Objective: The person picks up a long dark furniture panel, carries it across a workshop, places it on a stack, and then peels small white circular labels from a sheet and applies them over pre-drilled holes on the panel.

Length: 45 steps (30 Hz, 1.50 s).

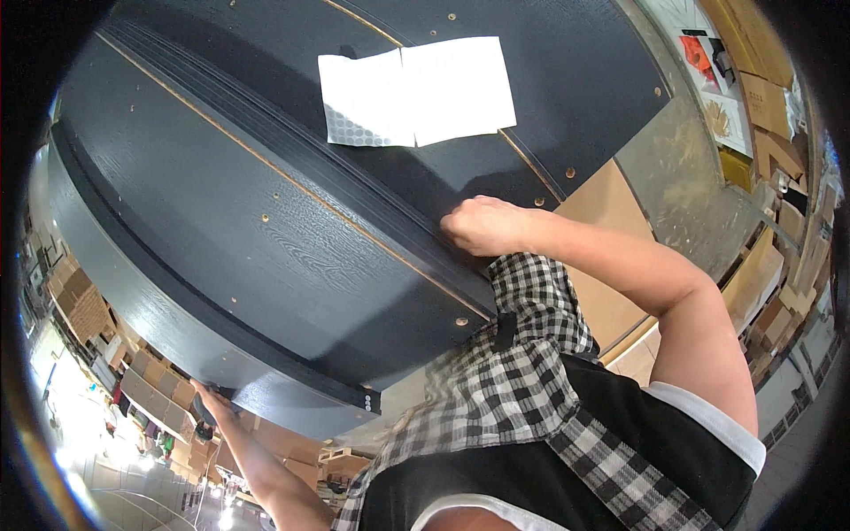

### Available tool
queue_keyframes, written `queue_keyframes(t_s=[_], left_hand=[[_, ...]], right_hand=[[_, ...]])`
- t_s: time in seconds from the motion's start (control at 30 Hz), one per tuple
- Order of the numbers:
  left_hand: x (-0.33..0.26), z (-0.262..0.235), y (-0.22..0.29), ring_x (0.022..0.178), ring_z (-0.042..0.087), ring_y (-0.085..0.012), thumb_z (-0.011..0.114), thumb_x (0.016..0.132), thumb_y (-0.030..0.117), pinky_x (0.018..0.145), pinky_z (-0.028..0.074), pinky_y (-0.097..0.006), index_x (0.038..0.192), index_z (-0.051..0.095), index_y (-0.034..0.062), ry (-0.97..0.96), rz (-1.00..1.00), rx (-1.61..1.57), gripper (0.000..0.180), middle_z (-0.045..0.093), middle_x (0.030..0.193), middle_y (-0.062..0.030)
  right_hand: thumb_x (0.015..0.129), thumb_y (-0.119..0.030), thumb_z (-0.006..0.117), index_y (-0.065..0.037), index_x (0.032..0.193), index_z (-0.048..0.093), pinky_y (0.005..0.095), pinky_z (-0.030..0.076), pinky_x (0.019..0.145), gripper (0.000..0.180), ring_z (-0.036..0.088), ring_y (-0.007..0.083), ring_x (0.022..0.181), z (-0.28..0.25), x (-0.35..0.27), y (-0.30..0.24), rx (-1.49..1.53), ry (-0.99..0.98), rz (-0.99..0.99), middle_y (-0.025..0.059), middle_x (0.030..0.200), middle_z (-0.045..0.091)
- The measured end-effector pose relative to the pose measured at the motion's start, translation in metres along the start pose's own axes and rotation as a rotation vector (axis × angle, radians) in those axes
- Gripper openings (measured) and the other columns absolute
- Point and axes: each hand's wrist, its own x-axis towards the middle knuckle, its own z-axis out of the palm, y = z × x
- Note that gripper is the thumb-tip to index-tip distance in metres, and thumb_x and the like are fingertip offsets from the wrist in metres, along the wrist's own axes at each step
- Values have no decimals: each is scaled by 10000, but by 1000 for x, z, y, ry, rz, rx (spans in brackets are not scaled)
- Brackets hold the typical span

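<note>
- At the far left, brown cardboard cartons (pixel 80 301) stand beyond the work, beside a bright, glaring area.
- A long, smooth grey board (pixel 133 257) bows along the left side of the panels, its curve following the rim of the view.
- Your left hand (pixel 215 404) is low, by the outer face of that board, with a dark object (pixel 203 410) at its fingers; the spot is small and shaded, so you cannot tell whether the fingers are clamped on it.
- The black wood-grain panel (pixel 221 203) lies broad in front of you, between your hands, with small drilled holes and a thin brown line along its right edge.
- Ridged black strips (pixel 292 146) run diagonally alongside that line, down toward your right hand.
- A creased white sheet (pixel 456 88) lies flat on the dark boards past the strips, grey dots showing at its lower left corner.
- Your right hand (pixel 485 227) is curled into a fist, fingers together, at the near end of the strips; its inside is hidden.
- Your black-and-white checked apron (pixel 496 380) meets the panel's near edge.
- A plain brown board (pixel 611 221) shows under your right forearm.
- At the far right, cardboard boxes (pixel 766 106) are piled beside the grey floor (pixel 682 168).
</note>
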Motion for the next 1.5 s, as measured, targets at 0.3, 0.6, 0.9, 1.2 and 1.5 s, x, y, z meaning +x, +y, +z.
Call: queue_keyframes(t_s=[0.3,0.6,0.9,1.2,1.5], left_hand=[[-51,2,-34,1255,344,-267,423,824,642,1043,293,-407,1368,266,53,-83,-121,-135,817,328,1390,-106],[-70,10,-36,1277,308,-260,465,809,634,1057,267,-405,1386,249,82,-134,-231,-242,827,296,1415,-77],[-79,16,-35,1279,311,-297,448,746,724,1046,274,-455,1388,249,78,-96,-260,-179,933,293,1419,-101],[-86,22,-29,1277,309,-279,417,776,709,1052,261,-438,1377,281,92,-84,-320,-222,872,305,1415,-77],[-90,31,-24,1252,356,-286,434,799,670,1033,308,-446,1375,279,81,-14,-275,-199,838,339,1393,-93]], right_hand=[[777,-40,490,29,1110,557,332,441,857,347,553,294,956,58,-60,-5,543,363,84,158,1073,538],[877,-239,574,20,1395,151,360,193,1085,717,200,257,1344,116,-103,-61,1345,627,299,165,1444,215],[813,-473,571,103,1319,286,359,234,1069,818,282,334,1301,96,-86,-66,488,516,313,259,1385,288],[761,-534,587,111,1284,342,389,256,1059,866,325,364,1268,86,-87,-66,526,472,348,255,1354,343],[759,-464,656,62,1329,312,321,415,929,848,442,296,1197,70,-87,-74,515,414,418,235,1338,382]])
